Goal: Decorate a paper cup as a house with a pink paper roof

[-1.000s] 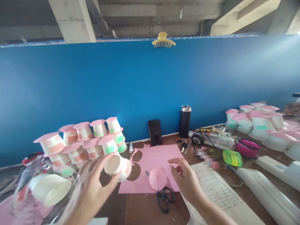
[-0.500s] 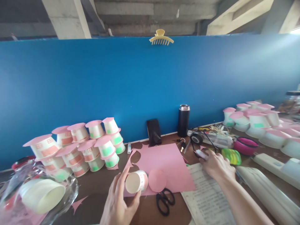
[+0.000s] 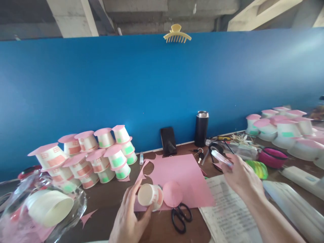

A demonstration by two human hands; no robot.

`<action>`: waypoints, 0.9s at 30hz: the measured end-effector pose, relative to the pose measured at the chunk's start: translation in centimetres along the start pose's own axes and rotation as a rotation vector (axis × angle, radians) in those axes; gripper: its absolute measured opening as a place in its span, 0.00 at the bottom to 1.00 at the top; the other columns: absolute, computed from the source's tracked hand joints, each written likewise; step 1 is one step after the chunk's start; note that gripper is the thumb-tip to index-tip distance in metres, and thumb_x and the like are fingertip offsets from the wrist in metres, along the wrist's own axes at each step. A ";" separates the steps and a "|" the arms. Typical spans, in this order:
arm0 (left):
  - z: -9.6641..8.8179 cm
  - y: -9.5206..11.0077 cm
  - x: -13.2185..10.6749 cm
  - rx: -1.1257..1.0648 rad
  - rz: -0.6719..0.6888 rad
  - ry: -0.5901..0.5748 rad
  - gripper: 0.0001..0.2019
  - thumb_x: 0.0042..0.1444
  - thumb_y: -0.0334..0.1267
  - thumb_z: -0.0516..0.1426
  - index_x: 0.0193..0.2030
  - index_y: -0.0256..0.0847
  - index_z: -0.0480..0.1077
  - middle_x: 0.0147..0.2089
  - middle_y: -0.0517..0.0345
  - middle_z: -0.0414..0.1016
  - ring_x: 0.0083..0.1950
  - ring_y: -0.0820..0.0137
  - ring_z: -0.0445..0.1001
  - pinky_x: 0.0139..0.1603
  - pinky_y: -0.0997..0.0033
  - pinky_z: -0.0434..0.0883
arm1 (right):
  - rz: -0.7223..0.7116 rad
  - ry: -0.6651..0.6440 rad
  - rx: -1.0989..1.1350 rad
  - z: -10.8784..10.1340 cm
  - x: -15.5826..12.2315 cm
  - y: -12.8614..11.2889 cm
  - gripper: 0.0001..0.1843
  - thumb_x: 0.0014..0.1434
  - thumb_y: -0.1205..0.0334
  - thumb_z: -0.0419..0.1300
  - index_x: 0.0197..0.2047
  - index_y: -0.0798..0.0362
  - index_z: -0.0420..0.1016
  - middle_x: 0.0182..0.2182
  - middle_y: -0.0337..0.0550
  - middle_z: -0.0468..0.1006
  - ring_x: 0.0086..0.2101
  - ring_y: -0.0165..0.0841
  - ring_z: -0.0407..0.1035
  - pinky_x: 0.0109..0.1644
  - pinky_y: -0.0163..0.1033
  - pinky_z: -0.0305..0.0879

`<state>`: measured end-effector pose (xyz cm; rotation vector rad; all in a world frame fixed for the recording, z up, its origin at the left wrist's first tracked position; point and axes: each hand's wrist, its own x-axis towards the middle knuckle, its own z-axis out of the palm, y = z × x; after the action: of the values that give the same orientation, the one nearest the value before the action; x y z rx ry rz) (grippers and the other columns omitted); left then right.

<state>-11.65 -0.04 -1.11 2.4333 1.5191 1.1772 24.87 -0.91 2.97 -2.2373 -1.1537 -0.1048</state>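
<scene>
My left hand (image 3: 129,216) is closed round a small paper cup (image 3: 150,196) with pink markings, tipped so that its open mouth faces me. In my right hand (image 3: 244,178) is a slim, clear-and-white glue stick (image 3: 220,158), raised above the papers. A round pink paper disc (image 3: 172,193) lies just right of the cup, partly on a larger pink sheet (image 3: 184,170) with curved cut-outs at its left edge. Black-handled scissors (image 3: 181,217) rest below the disc.
Stacked cups with pink paper tops (image 3: 97,160) stand at left, and more capped cups (image 3: 283,126) at right. Nearer left lie plain cups (image 3: 50,207) in clear plastic. A phone (image 3: 168,141) and black flask (image 3: 201,129) stand by the blue partition (image 3: 141,87). Written paper (image 3: 230,211) lies under my right arm.
My right hand has lifted the glue stick up from among the items at the right. My left hand keeps hold of the cup, and the view has shifted slightly.
</scene>
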 end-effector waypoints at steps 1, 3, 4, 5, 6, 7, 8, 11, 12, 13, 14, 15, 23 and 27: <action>-0.2 0.0 0.1 0.015 -0.007 -0.016 0.29 0.58 0.44 0.57 0.65 0.42 0.54 0.59 0.43 0.68 0.59 0.57 0.70 0.54 0.58 0.73 | -0.025 0.021 0.067 -0.1 -0.3 -0.5 0.21 0.59 0.52 0.53 0.53 0.50 0.69 0.46 0.52 0.79 0.44 0.50 0.73 0.41 0.49 0.67; -0.6 0.1 0.3 0.047 -0.003 -0.036 0.29 0.58 0.45 0.57 0.64 0.43 0.55 0.60 0.43 0.68 0.59 0.58 0.70 0.54 0.58 0.74 | -0.084 0.046 0.197 -0.1 -1.1 -1.5 0.18 0.58 0.49 0.54 0.48 0.47 0.70 0.43 0.45 0.80 0.40 0.44 0.75 0.39 0.44 0.67; -0.9 0.1 0.4 0.059 0.008 -0.050 0.28 0.58 0.45 0.57 0.64 0.43 0.56 0.59 0.44 0.68 0.58 0.58 0.71 0.53 0.59 0.74 | -0.115 0.054 0.254 -0.1 -1.6 -2.0 0.17 0.57 0.49 0.55 0.47 0.46 0.71 0.41 0.44 0.80 0.40 0.44 0.75 0.41 0.44 0.67; -1.2 0.1 0.6 0.065 0.020 -0.071 0.27 0.58 0.45 0.57 0.63 0.44 0.57 0.59 0.46 0.69 0.58 0.59 0.71 0.53 0.60 0.74 | -0.144 0.053 0.306 0.0 -2.0 -2.4 0.17 0.56 0.48 0.56 0.47 0.46 0.71 0.41 0.44 0.80 0.40 0.43 0.75 0.42 0.43 0.67; -1.6 0.1 0.7 0.066 0.030 -0.096 0.26 0.57 0.45 0.57 0.62 0.45 0.58 0.58 0.47 0.70 0.57 0.60 0.72 0.52 0.61 0.75 | -0.173 0.037 0.360 0.2 -2.5 -2.8 0.17 0.56 0.48 0.57 0.46 0.45 0.71 0.40 0.43 0.80 0.39 0.42 0.75 0.42 0.42 0.67; -1.8 0.1 0.8 0.062 0.035 -0.123 0.25 0.57 0.45 0.57 0.61 0.46 0.60 0.58 0.49 0.71 0.56 0.60 0.73 0.51 0.62 0.75 | -0.196 0.011 0.412 0.2 -3.0 -3.2 0.17 0.56 0.48 0.57 0.46 0.45 0.71 0.39 0.42 0.81 0.38 0.41 0.75 0.42 0.41 0.68; -2.1 0.1 0.8 0.055 0.036 -0.151 0.24 0.57 0.45 0.57 0.60 0.47 0.61 0.57 0.50 0.72 0.55 0.61 0.73 0.51 0.63 0.75 | -0.214 -0.018 0.459 0.3 -3.4 -3.6 0.16 0.57 0.48 0.57 0.47 0.45 0.72 0.39 0.41 0.81 0.37 0.39 0.75 0.41 0.40 0.69; -2.4 0.2 0.8 0.030 0.009 -0.200 0.24 0.55 0.44 0.59 0.59 0.49 0.63 0.57 0.53 0.73 0.54 0.60 0.74 0.50 0.63 0.76 | -0.228 -0.111 0.580 0.1 -4.6 -4.6 0.16 0.57 0.50 0.58 0.47 0.46 0.72 0.35 0.39 0.81 0.30 0.35 0.75 0.34 0.37 0.70; -2.4 0.3 0.7 0.023 0.005 -0.210 0.25 0.54 0.44 0.59 0.60 0.50 0.63 0.57 0.53 0.73 0.54 0.60 0.74 0.50 0.62 0.76 | -0.218 -0.153 0.636 0.0 -4.9 -5.0 0.16 0.57 0.50 0.59 0.47 0.46 0.72 0.33 0.39 0.81 0.28 0.34 0.73 0.32 0.36 0.69; -2.3 0.3 0.6 0.014 0.004 -0.221 0.27 0.53 0.45 0.60 0.60 0.52 0.63 0.57 0.54 0.73 0.55 0.59 0.74 0.51 0.61 0.75 | -0.191 -0.214 0.735 -0.2 -5.2 -5.4 0.17 0.56 0.50 0.60 0.46 0.47 0.72 0.32 0.38 0.80 0.26 0.33 0.72 0.30 0.35 0.69; -2.2 0.3 0.4 0.004 0.005 -0.240 0.28 0.53 0.45 0.60 0.61 0.54 0.62 0.58 0.56 0.73 0.56 0.59 0.73 0.52 0.59 0.75 | -0.163 -0.280 0.830 -0.4 -5.5 -5.8 0.17 0.55 0.51 0.62 0.46 0.48 0.72 0.30 0.38 0.79 0.25 0.32 0.71 0.29 0.34 0.68; -2.1 0.4 0.3 -0.010 0.003 -0.264 0.29 0.53 0.45 0.61 0.62 0.55 0.62 0.58 0.56 0.73 0.57 0.59 0.72 0.53 0.58 0.74 | -0.134 -0.345 0.922 -0.5 -5.9 -6.1 0.17 0.54 0.51 0.63 0.45 0.49 0.72 0.27 0.37 0.78 0.25 0.31 0.70 0.28 0.34 0.67; -0.4 0.1 -0.6 -0.279 -0.215 -0.324 0.56 0.38 0.42 0.70 0.71 0.49 0.42 0.61 0.45 0.68 0.60 0.52 0.69 0.58 0.52 0.70 | -0.022 -0.638 1.266 0.1 -9.1 -7.7 0.17 0.52 0.50 0.68 0.42 0.48 0.73 0.27 0.35 0.75 0.24 0.28 0.66 0.27 0.32 0.65; 1.0 0.9 -0.8 -0.321 -0.289 -0.329 0.51 0.35 0.48 0.70 0.66 0.38 0.55 0.64 0.37 0.64 0.64 0.46 0.63 0.61 0.47 0.65 | -0.046 -0.617 1.218 -0.1 -10.6 -8.6 0.15 0.53 0.48 0.66 0.37 0.49 0.76 0.24 0.36 0.74 0.25 0.31 0.67 0.28 0.34 0.66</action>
<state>-10.50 -0.75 -1.93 1.9984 1.3960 0.8398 11.75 -4.82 3.70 -1.1307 -1.0843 1.0463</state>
